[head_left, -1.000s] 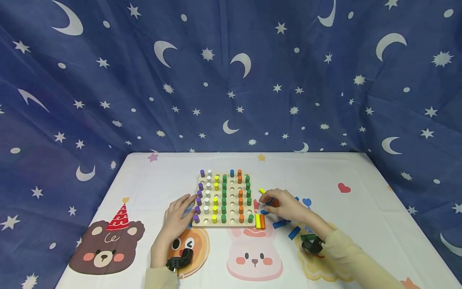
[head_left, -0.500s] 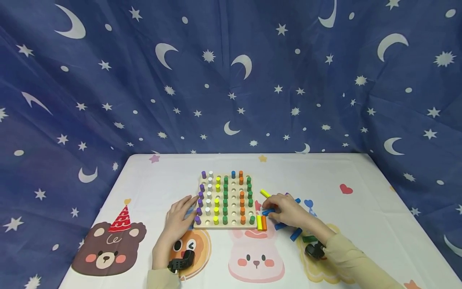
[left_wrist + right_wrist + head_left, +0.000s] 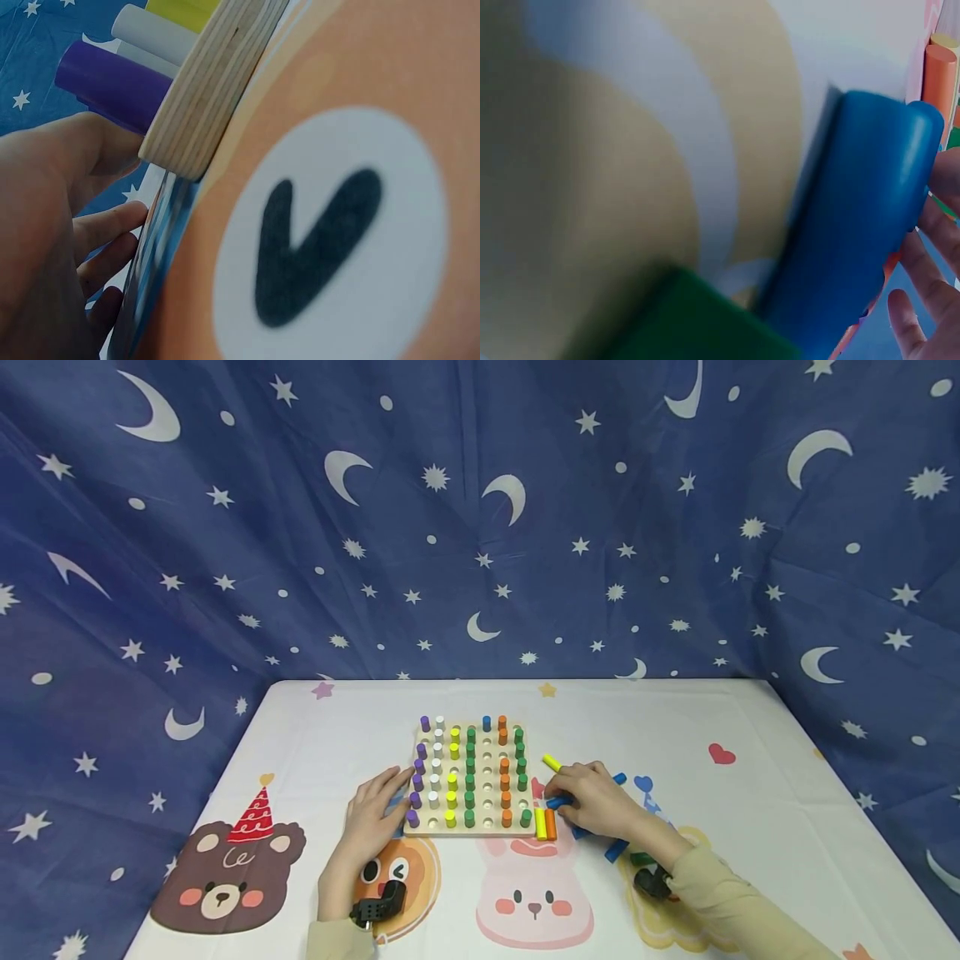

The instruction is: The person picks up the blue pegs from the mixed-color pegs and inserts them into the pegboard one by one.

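right hand is bent down at a blue peg, w/ index on the far side & thumb on the near side; can't tell if they've closed on it, since the hand hides its r end & the r wrist cam only gets a few fingers, apart, at frame edge. peg is just off the r side of the pegboard, btwn board & palm, so it's l of the hand. key relation, imo: its long axis runs roughly l-r, l end toward the board, whereas pegs in the board stand upright, so a turn of approx a quarter looks needed to match them. r hand is clearly nearer; left hand is across at the board's l edge, fingers loose & extended, touching it nr the purple pegs, prob steadying. close by the r hand: lying yellow peg & orange peg, side by side at the board's near r corner, axes near-far; another yellow one slanted beyond the fingertips; more loose blue ones nr the palm, plus a green peg by the r wrist cam. on the board, an upright blue one tops a column w/ bare holes running back toward the person, btwn green & orange columns. under all that, white tablecloth w/ cartoon prints; behind, blue curtain w/ moons & stars.
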Tool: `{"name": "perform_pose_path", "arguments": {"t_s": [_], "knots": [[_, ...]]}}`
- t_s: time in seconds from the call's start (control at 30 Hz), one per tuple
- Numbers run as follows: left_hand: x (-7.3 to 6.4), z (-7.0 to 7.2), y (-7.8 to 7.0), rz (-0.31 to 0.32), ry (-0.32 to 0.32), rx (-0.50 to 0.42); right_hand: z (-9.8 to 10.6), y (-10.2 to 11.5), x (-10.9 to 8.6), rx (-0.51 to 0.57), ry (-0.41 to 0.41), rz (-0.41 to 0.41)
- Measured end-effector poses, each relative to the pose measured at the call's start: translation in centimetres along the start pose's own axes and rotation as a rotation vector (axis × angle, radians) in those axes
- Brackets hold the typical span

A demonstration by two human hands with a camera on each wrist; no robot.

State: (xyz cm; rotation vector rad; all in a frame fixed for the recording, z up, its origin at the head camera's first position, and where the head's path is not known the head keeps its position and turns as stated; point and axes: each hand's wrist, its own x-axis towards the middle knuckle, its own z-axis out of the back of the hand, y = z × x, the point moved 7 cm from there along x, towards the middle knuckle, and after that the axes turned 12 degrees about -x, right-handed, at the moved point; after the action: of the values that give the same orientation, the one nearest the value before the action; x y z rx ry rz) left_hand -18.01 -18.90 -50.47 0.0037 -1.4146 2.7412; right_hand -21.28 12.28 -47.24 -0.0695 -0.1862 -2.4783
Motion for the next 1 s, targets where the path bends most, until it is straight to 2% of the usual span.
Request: {"name": "perform_pose_path", "arguments": {"t_s": [0.47,0.77,0.87,1.0], "knots": [[0.08,-0.05,0.25,0.02,-0.003,-0.006,-0.01,0.01,-0.05,-0.02,-0.028,0.013],[0.08,-0.09,0.42,0.023,-0.008,0.003,0.02,-0.14,-0.22,0.03,-0.032,-0.038],[0.09,-0.07,0.4,0.02,-0.007,-0.002,0.12,-0.22,-0.16,0.063,-0.028,-0.064],[0.12,-0.06,0.35,0.018,-0.004,-0.008,0.35,-0.51,-0.05,0.176,-0.023,-0.121]]}}
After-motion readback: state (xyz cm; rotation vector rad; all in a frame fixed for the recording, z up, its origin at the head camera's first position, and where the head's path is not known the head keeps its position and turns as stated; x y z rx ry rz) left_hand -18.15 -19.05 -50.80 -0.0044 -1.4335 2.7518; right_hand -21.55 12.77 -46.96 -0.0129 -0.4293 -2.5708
